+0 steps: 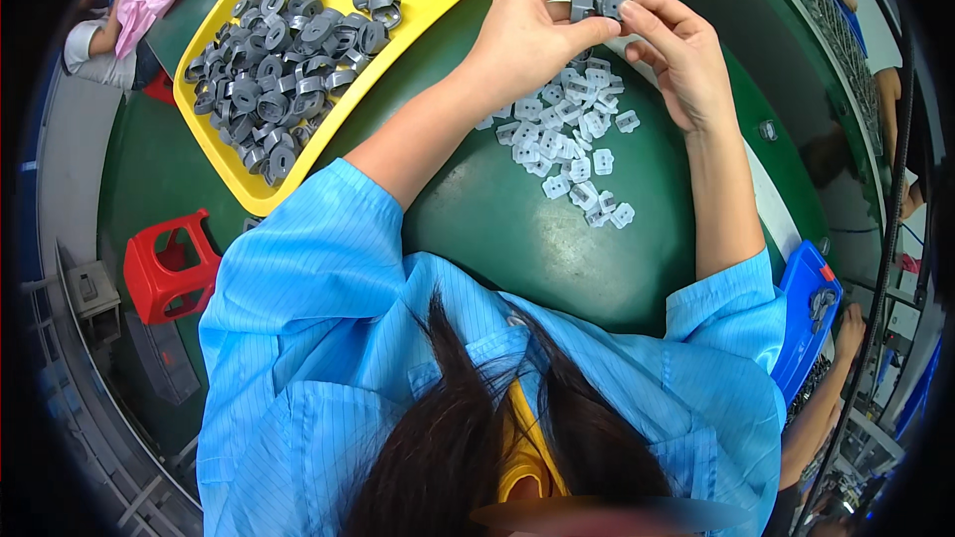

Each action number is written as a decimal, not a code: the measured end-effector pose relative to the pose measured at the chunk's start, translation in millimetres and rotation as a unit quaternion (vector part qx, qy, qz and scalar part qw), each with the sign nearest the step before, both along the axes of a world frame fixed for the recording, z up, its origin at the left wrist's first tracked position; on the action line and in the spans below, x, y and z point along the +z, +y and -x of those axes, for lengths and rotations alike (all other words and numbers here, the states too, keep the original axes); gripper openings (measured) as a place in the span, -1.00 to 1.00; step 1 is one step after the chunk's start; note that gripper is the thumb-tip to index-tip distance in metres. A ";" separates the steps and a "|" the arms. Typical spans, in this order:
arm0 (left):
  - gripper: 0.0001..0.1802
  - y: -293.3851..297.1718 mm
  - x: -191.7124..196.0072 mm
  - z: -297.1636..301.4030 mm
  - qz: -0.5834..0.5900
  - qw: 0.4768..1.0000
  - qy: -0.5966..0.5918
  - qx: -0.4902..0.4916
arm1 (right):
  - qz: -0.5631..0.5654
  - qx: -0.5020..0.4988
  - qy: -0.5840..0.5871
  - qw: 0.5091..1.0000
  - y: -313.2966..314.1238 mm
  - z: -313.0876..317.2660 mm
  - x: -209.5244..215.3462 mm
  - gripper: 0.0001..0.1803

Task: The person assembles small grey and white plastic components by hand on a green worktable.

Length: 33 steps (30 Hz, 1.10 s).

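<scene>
Above the far side of the green table (477, 229), my left hand (532, 30) pinches a small grey plastic part (583, 6) between thumb and fingers. My right hand (684, 55) has its thumb and fingertips closed on a darker grey piece (611, 5) right beside it. Whether these are one part or two pressed together I cannot tell. Just below my hands lies a loose pile of small white plastic pieces (552, 134) with slots in them. Left of my left forearm, a yellow tray (343, 129) holds a heap of grey round plastic parts (284, 65).
A blue bin (796, 323) with a few grey parts stands by my right elbow. A white strip (774, 201) runs along the table's right side. To the left is a red stool (169, 264). Other people's arms show at the right edge and upper left.
</scene>
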<state>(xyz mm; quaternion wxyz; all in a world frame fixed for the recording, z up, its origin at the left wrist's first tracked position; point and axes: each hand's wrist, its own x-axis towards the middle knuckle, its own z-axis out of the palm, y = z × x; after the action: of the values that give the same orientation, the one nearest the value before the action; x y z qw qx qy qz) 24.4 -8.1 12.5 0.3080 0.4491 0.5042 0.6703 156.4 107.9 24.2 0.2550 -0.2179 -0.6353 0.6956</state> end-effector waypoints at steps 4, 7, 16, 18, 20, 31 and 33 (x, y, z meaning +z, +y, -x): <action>-0.61 0.5 -1.4 2.8 0.020 0.999 0.019 -0.038 | -0.064 0.026 -0.022 0.997 13.5 -5.4 -2.6 -0.70; -0.61 0.9 -4.5 1.5 0.030 0.999 0.031 -0.018 | -0.120 -0.067 -0.013 0.990 -2.8 -1.7 1.1 -0.77; -0.61 2.1 -6.2 -0.8 0.000 1.000 0.000 -0.011 | -0.393 -0.151 0.019 0.907 -12.7 -1.4 0.9 -0.86; -0.61 2.0 -7.9 -1.6 -0.004 1.000 0.001 -0.015 | -0.426 -0.157 0.034 0.890 -12.6 -3.1 1.5 -0.87; -0.63 3.9 -11.3 0.9 -0.034 0.999 0.002 -0.018 | -0.411 -0.145 -0.052 0.899 -9.1 -3.5 2.2 -0.83; -0.64 -1.3 -3.9 -5.8 0.023 0.995 0.091 -0.017 | -0.066 0.041 0.013 0.997 12.1 -9.7 -1.6 -0.81; -0.64 -2.7 0.0 -4.0 0.048 0.997 0.046 -0.040 | 0.044 0.050 -0.030 0.997 10.9 -11.2 2.9 -0.80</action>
<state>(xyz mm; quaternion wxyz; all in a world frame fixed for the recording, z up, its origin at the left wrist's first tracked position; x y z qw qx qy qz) 28.4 -10.8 12.5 0.3324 0.4839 0.5313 0.6108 167.6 118.8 27.1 0.1910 -0.2173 -0.6212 0.7283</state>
